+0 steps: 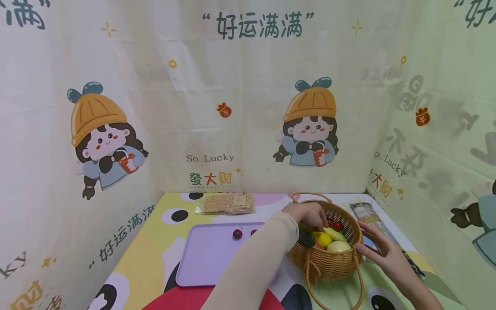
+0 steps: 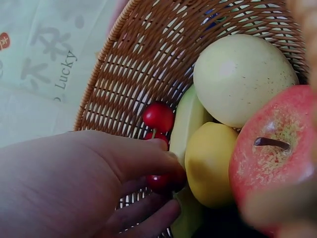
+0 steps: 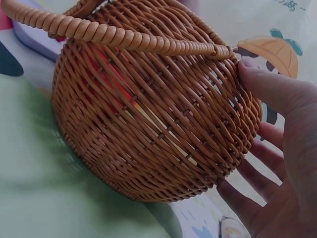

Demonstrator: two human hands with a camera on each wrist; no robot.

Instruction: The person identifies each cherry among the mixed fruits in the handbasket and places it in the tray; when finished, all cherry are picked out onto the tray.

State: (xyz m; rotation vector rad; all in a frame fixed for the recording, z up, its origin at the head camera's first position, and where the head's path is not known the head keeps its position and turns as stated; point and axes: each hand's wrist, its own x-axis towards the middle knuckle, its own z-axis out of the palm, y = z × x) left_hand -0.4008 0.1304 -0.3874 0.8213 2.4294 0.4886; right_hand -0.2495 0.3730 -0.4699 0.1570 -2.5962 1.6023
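My left hand (image 1: 308,213) reaches over the rim into a wicker basket (image 1: 329,262). In the left wrist view its thumb and fingers pinch a dark red cherry (image 2: 161,182); a brighter cherry (image 2: 158,117) lies just above. Beside them in the basket are a yellow lemon-like fruit (image 2: 212,163), a long pale green fruit (image 2: 185,124), a pale round fruit (image 2: 242,79) and a red apple (image 2: 277,148). My right hand (image 1: 383,247) rests against the basket's right side, thumb near the rim and fingers spread along the outer wall.
Left of the basket lies a purple tray (image 1: 205,258) bearing a dark cherry (image 1: 237,234) and another partly behind my left sleeve (image 1: 255,258). A bag of grain (image 1: 228,204) lies behind the tray. Another packet (image 1: 368,213) lies right of the basket, whose handle (image 1: 362,288) hangs in front.
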